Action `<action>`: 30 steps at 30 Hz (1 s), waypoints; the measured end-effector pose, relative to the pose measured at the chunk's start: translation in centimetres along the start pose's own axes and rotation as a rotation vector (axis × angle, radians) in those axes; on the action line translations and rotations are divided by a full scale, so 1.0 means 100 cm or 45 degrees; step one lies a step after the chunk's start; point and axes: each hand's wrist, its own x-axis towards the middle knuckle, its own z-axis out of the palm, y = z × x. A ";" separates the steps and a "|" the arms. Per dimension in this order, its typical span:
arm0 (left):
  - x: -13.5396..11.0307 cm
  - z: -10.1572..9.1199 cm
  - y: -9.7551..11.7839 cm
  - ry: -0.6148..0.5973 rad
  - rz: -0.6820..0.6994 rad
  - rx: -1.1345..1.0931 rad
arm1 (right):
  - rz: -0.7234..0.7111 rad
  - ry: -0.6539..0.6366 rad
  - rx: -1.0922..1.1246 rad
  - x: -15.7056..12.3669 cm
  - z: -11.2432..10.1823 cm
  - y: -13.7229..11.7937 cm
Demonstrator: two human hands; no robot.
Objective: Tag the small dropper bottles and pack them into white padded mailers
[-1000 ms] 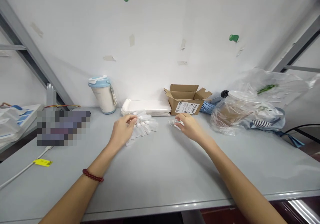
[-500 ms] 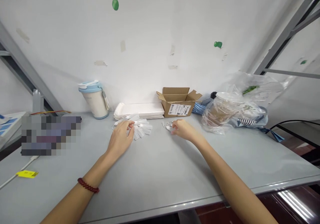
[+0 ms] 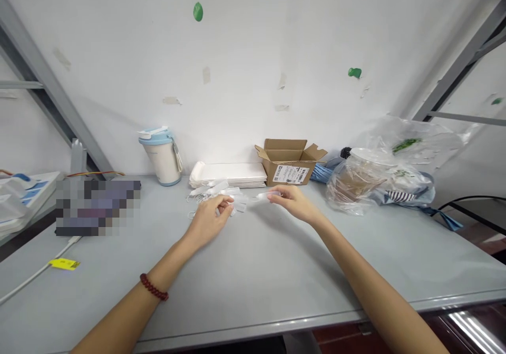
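Note:
Several small translucent white plastic pieces with thin white cords [image 3: 217, 188] lie in a loose pile in front of the stack of white envelopes. My left hand [image 3: 211, 217] rests at the pile's near side, its fingers curled and thumb close to the forefinger. What those fingers hold, if anything, is hidden. To the right, my right hand [image 3: 292, 202] pinches one small translucent white plastic piece [image 3: 262, 196] by its right end, just above the table. The held piece points left towards the pile.
White envelopes [image 3: 241, 174] are stacked against the wall beside an open cardboard box [image 3: 290, 172]. A cream tumbler with a blue lid [image 3: 162, 159] stands left. Further right sits a clear plastic bag [image 3: 351, 185] with things inside. A white cable [image 3: 35, 269] crosses the table's left side.
My right hand has lifted a white plastic piece and turned it towards the pile. My left hand has shifted from over the pile to its near edge. The view has swung slightly left.

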 end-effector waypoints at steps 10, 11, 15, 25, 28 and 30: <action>0.001 -0.007 0.010 -0.312 -0.137 -0.340 | -0.085 0.072 0.329 -0.010 0.027 -0.020; 0.000 -0.007 0.011 -0.330 -0.150 -0.363 | -0.084 0.089 0.335 -0.010 0.028 -0.019; -0.001 -0.006 0.013 -0.388 -0.207 -0.407 | -0.047 0.163 0.336 -0.010 0.030 -0.016; 0.000 -0.003 0.011 -0.256 -0.308 -0.625 | 0.006 0.154 0.515 -0.011 0.035 -0.021; 0.000 -0.003 0.009 -0.267 -0.344 -0.805 | 0.004 0.140 0.559 -0.010 0.039 -0.021; -0.001 -0.002 0.008 -0.279 -0.370 -0.897 | 0.005 0.145 0.580 -0.010 0.041 -0.020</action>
